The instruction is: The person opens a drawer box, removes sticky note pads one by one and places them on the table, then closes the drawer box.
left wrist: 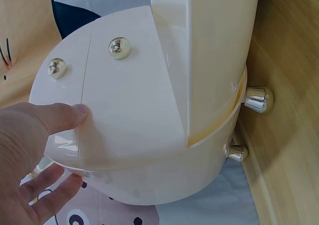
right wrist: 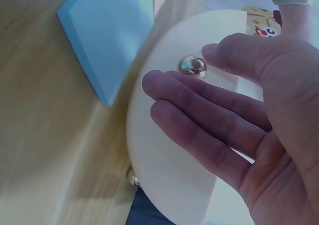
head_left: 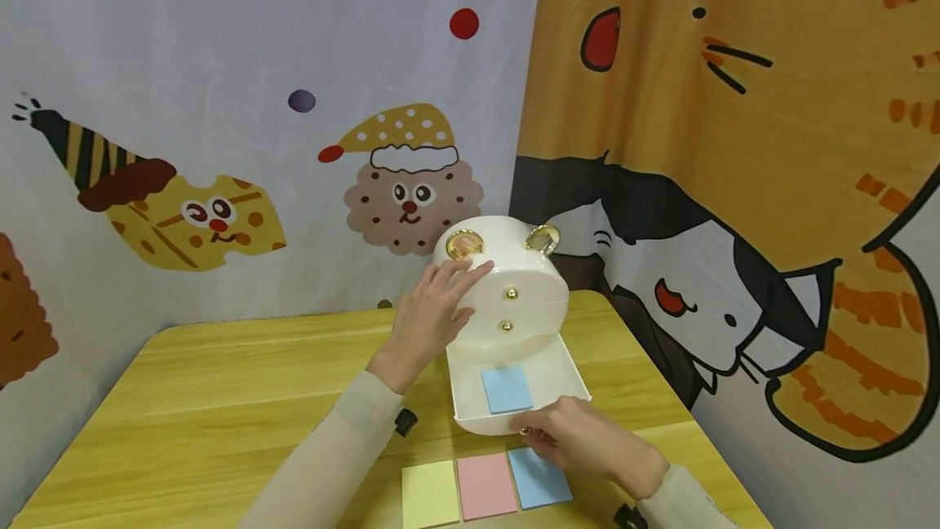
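Observation:
A white storage box [head_left: 547, 288] with gold ears and gold knobs stands on the table, its bottom drawer [head_left: 561, 366] pulled out. Inside the drawer lies a blue sticky-note pad [head_left: 507, 390]. My left hand [head_left: 429, 313] rests on the box's upper left, fingers spread near the ear. In the left wrist view, the thumb [left wrist: 65, 116] touches the front face and the other fingers reach the side. At the drawer front, my right hand [head_left: 580, 439] pinches the gold drawer knob [right wrist: 193, 65] between thumb and a finger; its other fingers extend beside the white front.
Before the drawer, a yellow pad [head_left: 429, 495], a pink pad [head_left: 487, 486] and another blue pad [head_left: 547, 486] lie side by side on the wooden table [head_left: 257, 398]. Cartoon-printed curtains [head_left: 220, 47] hang behind the table and at its right.

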### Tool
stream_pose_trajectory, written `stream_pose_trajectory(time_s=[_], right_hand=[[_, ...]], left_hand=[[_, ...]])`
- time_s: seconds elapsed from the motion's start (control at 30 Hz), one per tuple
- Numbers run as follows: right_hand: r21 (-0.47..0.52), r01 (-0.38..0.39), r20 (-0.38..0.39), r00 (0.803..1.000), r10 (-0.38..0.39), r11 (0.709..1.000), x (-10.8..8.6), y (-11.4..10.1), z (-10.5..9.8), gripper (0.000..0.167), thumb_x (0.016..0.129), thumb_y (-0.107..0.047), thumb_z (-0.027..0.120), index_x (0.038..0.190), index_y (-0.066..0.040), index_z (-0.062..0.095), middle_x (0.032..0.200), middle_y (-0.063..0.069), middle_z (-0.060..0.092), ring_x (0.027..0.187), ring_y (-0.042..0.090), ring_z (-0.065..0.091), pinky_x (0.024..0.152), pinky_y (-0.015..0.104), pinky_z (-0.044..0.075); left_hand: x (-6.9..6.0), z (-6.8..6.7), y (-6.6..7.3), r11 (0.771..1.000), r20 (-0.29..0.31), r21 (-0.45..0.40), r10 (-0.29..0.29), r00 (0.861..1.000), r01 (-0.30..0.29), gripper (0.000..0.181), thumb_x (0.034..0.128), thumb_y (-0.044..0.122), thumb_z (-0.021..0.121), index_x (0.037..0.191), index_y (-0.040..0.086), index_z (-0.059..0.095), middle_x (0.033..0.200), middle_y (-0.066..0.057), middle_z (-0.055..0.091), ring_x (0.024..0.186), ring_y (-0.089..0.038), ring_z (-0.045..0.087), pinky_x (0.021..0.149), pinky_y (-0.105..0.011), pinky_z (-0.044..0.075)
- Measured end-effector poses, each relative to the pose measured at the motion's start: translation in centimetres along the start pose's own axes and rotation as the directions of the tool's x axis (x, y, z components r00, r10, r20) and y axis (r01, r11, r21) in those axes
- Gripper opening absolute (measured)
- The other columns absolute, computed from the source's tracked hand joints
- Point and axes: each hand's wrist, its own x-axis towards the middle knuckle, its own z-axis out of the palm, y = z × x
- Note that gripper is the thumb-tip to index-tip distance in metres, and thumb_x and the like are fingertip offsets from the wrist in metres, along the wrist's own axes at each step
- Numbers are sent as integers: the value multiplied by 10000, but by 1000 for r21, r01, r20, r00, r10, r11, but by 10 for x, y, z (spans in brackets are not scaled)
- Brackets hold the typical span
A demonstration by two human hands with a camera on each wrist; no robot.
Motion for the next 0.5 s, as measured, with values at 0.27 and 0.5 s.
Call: stream_pose_trajectory(time_s=[0.27,0.5], right_hand=[[-15,50,-61,997,-50,999,5,1,-13,209,1004,-25,863,1109,-205,872,896,-153,822,716,-141,514,646,42,430],[-2,83,-91,992,-83,997,15,5,-26,166,1014,-31,866,1051,-193,855,866,-137,812,710,-146,514,637,38,440]], left_hand=[[-2,2,-1,1000,-5,6,-2,1000,2,896,974,225,988,1737,394,551,1611,-36,678,1199,-300,725,496,-290,503],[-1,1,0,1000,-17,10,0,1000,0,889,967,222,994,1727,391,565,1597,-37,683,1191,-296,723,492,-304,518]])
